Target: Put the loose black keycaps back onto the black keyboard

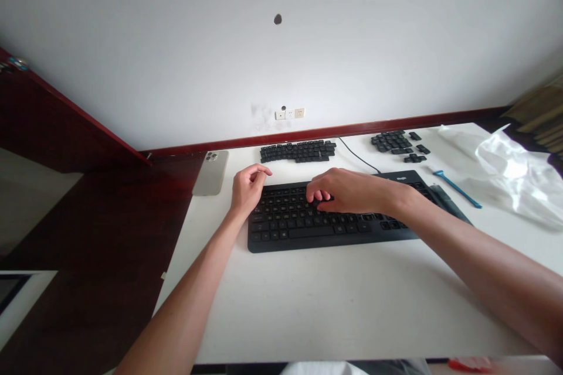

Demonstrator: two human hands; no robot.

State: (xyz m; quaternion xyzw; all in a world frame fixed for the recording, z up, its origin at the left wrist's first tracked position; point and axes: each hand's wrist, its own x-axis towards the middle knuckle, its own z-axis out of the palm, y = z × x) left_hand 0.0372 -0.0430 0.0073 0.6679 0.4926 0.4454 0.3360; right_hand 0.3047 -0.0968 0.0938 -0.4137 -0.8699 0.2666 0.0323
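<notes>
A black keyboard (pixel 311 232) lies on the white table, with many keycaps seated on its left and middle parts. My left hand (pixel 248 187) is at the keyboard's back left corner, fingers curled and the index finger bent toward the right. What its fingers hold, if anything, is hidden. Over the middle upper keys is my right hand (pixel 341 190), its fingers closed and fingertips down at the keys. Any small thing between them cannot be made out. Behind the keyboard lie rows of loose black keycaps (pixel 299 151), and another group of keycaps (pixel 390 142) lies farther right.
A phone (pixel 211 173) lies face down at the table's left edge. Right of the keyboard are a blue tool (pixel 457 188) and a crumpled clear plastic bag (pixel 514 167). A black cable (pixel 358 155) runs toward the wall. Sockets (pixel 289 113) are set in the wall.
</notes>
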